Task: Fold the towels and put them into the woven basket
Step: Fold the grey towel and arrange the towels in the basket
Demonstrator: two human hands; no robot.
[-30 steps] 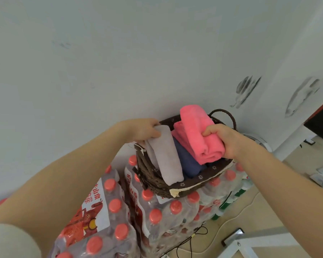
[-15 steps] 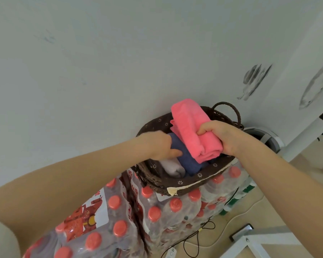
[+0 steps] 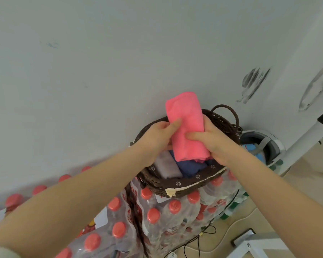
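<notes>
The wall point(image 3: 119, 71) backed stacked packs of water bottles point(image 3: 157, 216), which carried the woven basket point(image 3: 177, 185). Grey towel point(image 3: 166, 167) and blue towel point(image 3: 190, 168) lay folded inside. Your left hand point(image 3: 157, 136) and right hand point(image 3: 211, 140) both gripped the pink towel point(image 3: 186, 127) upright above them, seemingly to keep the fold together.

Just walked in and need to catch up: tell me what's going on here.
A person is packing folded towels into a woven basket that sits on stacked packs of bottled water against a wall. Both hands hold a folded pink towel upright over the basket: the right hand grips its side, and the left hand holds the other side. A grey towel and a dark blue towel already lie inside.
</notes>
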